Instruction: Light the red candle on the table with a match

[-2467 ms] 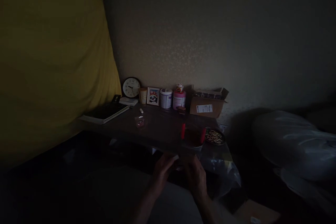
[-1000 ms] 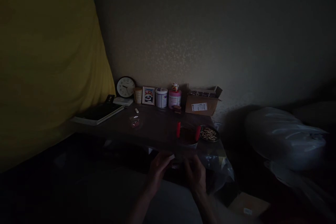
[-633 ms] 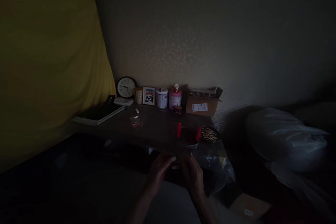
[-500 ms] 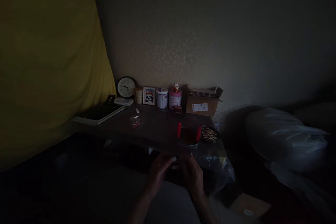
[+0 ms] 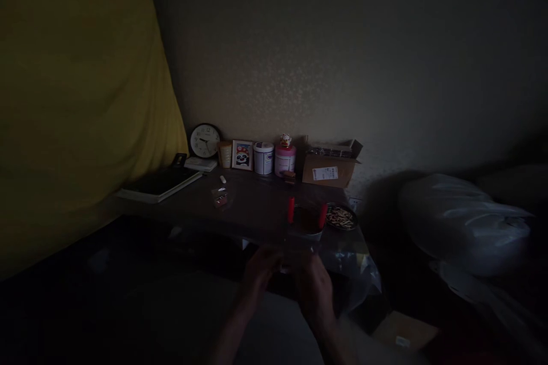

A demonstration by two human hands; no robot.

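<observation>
My left hand [image 5: 259, 270] and my right hand [image 5: 315, 281] are close together at the table's front edge, fingers curled inward. A small pale thing [image 5: 285, 268] shows between them, too dark and blurred to name. Both hands are closed, and what each grips is hidden. Just beyond them stands a dark tray [image 5: 314, 236] with a red candle [image 5: 291, 210] at its left and another red candle [image 5: 322, 215] at its right. To the right of that lies a round dish [image 5: 341, 217] of matchsticks.
On the table [image 5: 252, 205] lie a small plastic packet [image 5: 221, 199] and a white piece [image 5: 223, 179]. Along the wall stand a clock [image 5: 205, 141], a panda picture [image 5: 242, 155], two canisters [image 5: 263, 158] and a cardboard box [image 5: 327, 172]. A plastic bag [image 5: 460, 222] sits right.
My left hand's fingertips have turned inward and the pale thing shows lower and smaller between the hands. My right hand has shifted slightly. The view has moved a little.
</observation>
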